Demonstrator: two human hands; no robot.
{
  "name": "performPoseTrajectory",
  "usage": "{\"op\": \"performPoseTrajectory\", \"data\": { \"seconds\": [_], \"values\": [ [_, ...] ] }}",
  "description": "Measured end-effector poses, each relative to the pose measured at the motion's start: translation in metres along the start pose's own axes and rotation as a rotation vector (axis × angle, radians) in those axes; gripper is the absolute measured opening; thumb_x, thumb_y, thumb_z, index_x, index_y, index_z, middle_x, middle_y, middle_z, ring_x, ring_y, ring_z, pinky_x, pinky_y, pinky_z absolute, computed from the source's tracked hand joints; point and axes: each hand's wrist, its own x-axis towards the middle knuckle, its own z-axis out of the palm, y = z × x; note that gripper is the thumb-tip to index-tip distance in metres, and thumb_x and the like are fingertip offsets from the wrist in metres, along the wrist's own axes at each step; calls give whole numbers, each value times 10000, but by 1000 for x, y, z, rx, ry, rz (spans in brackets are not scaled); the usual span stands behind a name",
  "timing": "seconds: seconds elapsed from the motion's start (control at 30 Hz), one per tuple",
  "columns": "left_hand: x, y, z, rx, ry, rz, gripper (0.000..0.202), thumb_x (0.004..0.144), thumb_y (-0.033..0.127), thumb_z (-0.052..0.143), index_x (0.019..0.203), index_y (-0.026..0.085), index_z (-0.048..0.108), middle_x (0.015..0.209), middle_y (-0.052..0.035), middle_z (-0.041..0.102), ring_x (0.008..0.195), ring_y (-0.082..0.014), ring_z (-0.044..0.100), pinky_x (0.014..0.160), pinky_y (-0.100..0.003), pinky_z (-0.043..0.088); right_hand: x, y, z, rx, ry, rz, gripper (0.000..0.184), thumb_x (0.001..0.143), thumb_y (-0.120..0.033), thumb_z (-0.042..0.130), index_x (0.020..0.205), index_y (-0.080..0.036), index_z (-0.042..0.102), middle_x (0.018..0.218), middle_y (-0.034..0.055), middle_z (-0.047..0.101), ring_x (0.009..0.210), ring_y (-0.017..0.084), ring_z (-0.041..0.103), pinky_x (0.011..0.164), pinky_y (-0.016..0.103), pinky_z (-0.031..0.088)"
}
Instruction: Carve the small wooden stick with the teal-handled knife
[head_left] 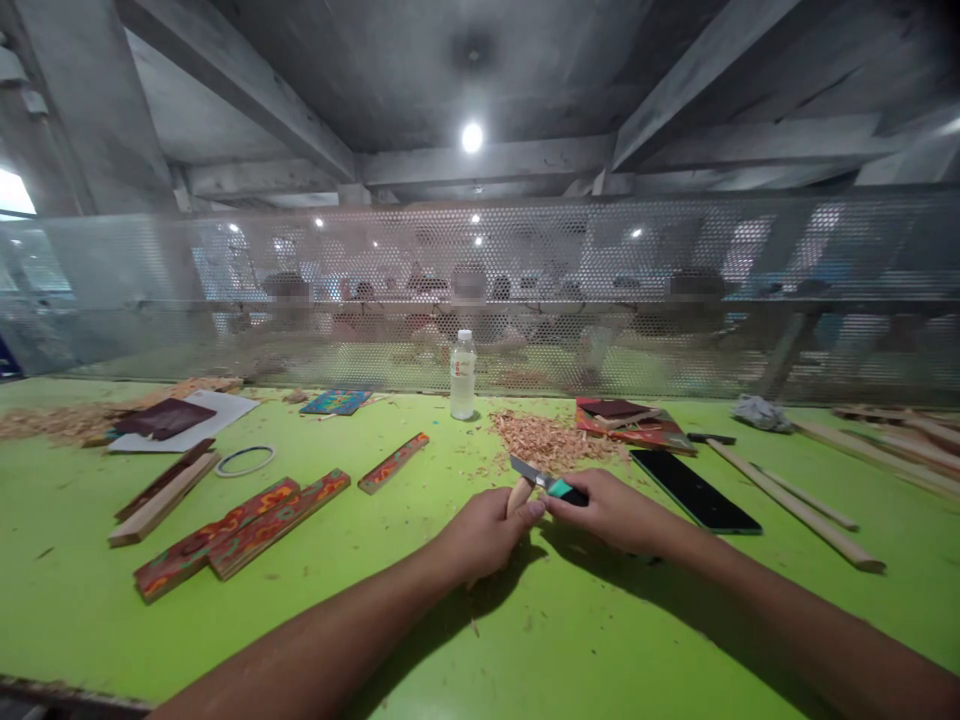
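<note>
My left hand [484, 535] is closed around a short pale piece of wood [517, 494], whose rounded end sticks up past the fingers. In my right hand [606, 508] is a utility knife [564, 490] with a black and teal handle. Its blade points left and lies against or just over the top of the wood; I cannot tell if it is cutting in. Both hands are close together above the green table [555, 640]. Just beyond them spreads a heap of wood shavings [540, 440]. The rest of the wood is hidden inside my left hand.
Painted wooden strips [277, 520], a plain wood block [161, 500] and a ring [246, 460] lie left. A water bottle [463, 378] stands at the back before a perforated metal screen [375, 330]. Right are a phone [694, 490], a hammer [795, 505] and sandpaper [616, 408].
</note>
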Motion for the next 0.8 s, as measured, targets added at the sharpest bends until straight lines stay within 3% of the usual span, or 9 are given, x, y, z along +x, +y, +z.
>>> {"op": "performPoseTrajectory", "data": {
  "seconds": [0.23,0.47,0.8],
  "values": [
    [-1,1,-1,19,4,18,312,1021,399,639,1211,153,666,1159,-75,702,961,-226,708,828,-409,610,-4,-6,6,-1,-41,-24,418,908,-555,547,687,-200,545,590,11,579,536,139,479,505,259,289],
    [-2,4,-1,8,-16,-3,307,1033,405,621,1201,152,661,1081,-64,709,852,-187,709,746,-359,615,-3,-6,5,-7,-30,-22,425,916,-564,533,691,-203,537,612,24,598,550,147,482,501,260,292],
    [-2,1,-1,21,-17,23,311,1032,414,619,1191,150,662,1064,-58,708,835,-184,705,730,-350,612,-3,-6,8,-4,-43,-27,398,919,-540,531,717,-198,556,623,21,617,551,143,511,503,246,303]
  ]
}}
